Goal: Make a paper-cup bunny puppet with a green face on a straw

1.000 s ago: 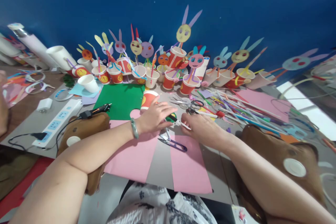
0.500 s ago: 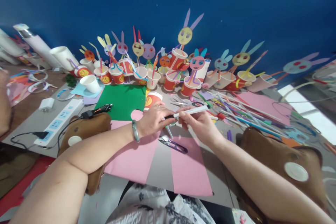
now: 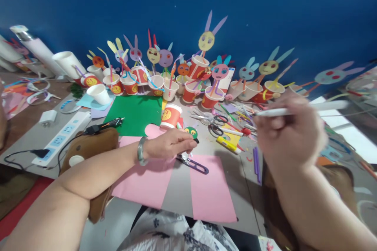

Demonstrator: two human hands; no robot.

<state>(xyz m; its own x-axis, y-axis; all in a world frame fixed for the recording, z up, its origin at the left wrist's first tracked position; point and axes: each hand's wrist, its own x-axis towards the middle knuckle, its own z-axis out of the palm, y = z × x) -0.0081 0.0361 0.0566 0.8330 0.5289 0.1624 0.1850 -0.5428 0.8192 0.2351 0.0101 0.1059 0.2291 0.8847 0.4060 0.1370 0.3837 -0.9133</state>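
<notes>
My right hand (image 3: 290, 133), blurred by motion, is raised over the right side of the table, its fingers closed around a white marker pen (image 3: 272, 112). My left hand (image 3: 171, 144) is pinched on a small black pen cap (image 3: 196, 140) above the pink paper (image 3: 147, 180). A green round paper face (image 3: 191, 131) with yellow eyes shows just beyond the left fingers. Below them lie dark thread snips (image 3: 196, 165), partly on another pink sheet (image 3: 212, 196). A red and white paper cup (image 3: 171, 115) stands behind the left hand.
Scissors (image 3: 210, 119) and a yellow glue-like tube (image 3: 228, 145) lie at centre right. Paper cups with rabbit figures (image 3: 213, 96) line the blue wall. A power strip (image 3: 63, 135), corded tool (image 3: 107, 124) and green paper (image 3: 138, 111) are left. Purple sticks (image 3: 257, 164) lie right.
The pen and its black cap have come apart. My right hand has swung right and up with the pen; my left hand has shifted slightly left and down with the cap.
</notes>
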